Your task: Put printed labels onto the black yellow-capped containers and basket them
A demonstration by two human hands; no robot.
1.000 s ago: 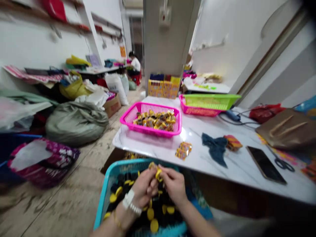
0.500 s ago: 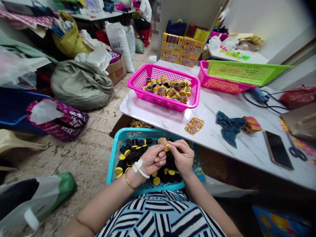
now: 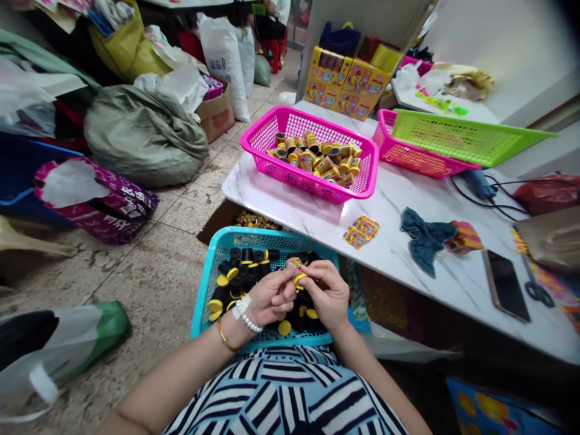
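Observation:
My left hand and my right hand meet over a turquoise basket on my lap. Together they pinch a small yellow-capped tube with a printed sticker on it. The basket holds several black tubes with yellow caps. On the marble table ahead stands a pink basket with several labelled tubes. A small stack of yellow stickers lies on the table near its front edge.
A green basket sits in another pink one at the table's back. A blue cloth, a phone and scissors lie to the right. Sacks and bags crowd the floor on the left. A cardboard box is under the table.
The view has tilted down, so my lap and striped dress now show. Both hands stay together over the turquoise basket, still working the small tube.

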